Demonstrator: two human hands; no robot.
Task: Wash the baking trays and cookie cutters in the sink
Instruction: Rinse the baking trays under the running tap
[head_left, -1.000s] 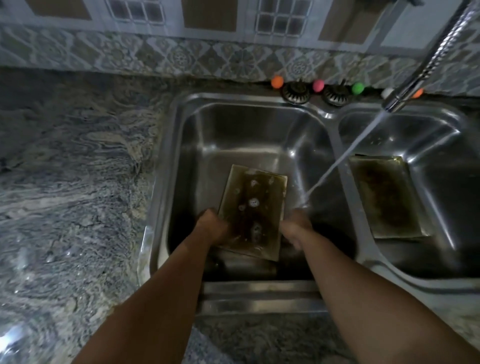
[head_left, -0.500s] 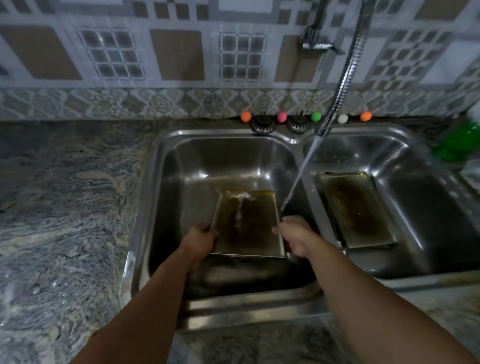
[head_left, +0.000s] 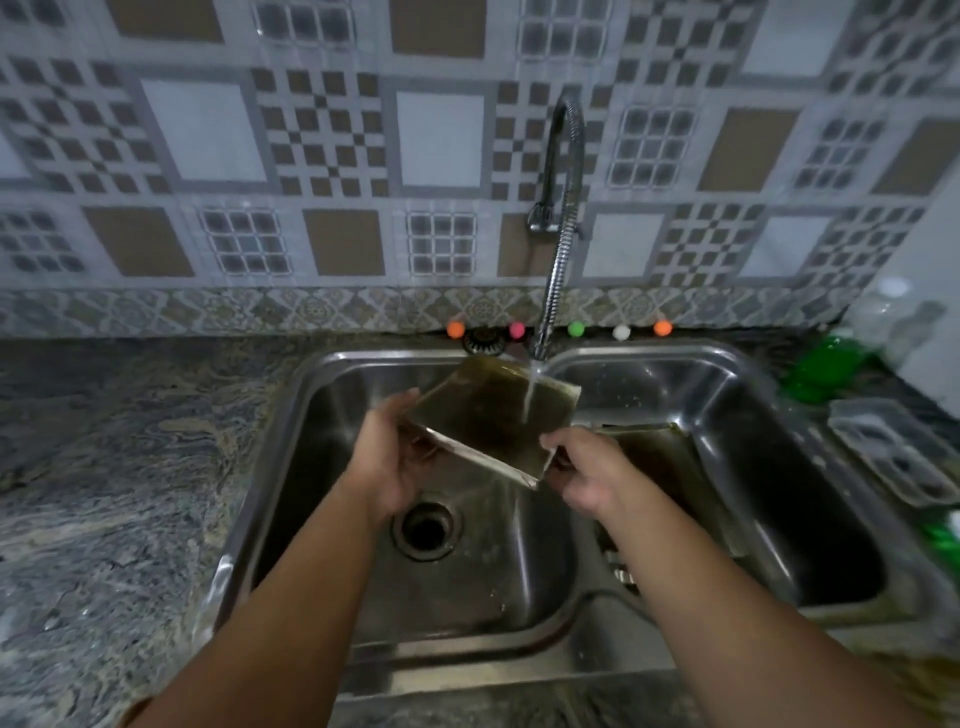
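Both hands grip the greasy baking tray (head_left: 493, 415), tilted above the left sink basin (head_left: 322, 447) under the tap's stream (head_left: 529, 400): left hand (head_left: 389, 462) clamped on its left edge, right hand (head_left: 584, 475) pinching the near corner. Second tray (head_left: 654, 457) lies in the right basin.

Single head-worn view, wide-angle, looking forward and down from above the counter edge. Faces the tiled wall (head_left: 322, 171); double sink (head_left: 587, 613) close below, centred. Forearms enter from bottom edge. No second view.
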